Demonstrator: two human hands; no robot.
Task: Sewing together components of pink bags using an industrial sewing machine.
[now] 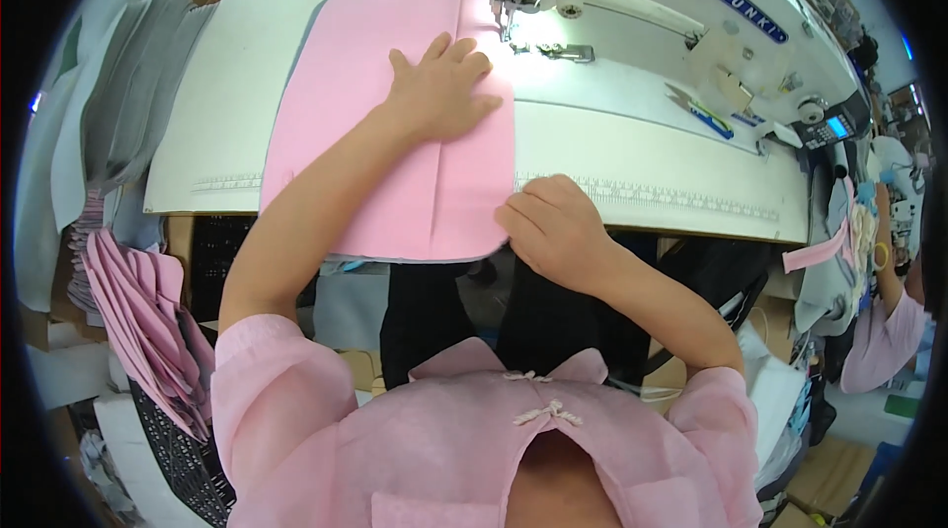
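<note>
Pink cloth lies twelve-to-six, left hand spread flat on it, nearer the one-o'clock needle; right hand curled at four-o'clock edge, grip unclear.

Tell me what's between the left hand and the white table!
Pink fabric: the left hand is spread on top, with the white table below. A greyish layer peeks out beneath the fabric. The head view shows this.

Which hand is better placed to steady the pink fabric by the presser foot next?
Probably your left hand: it's spread on the pink fabric, near the presser foot. Your right hand is curled at the lower right corner, farther away.
</note>
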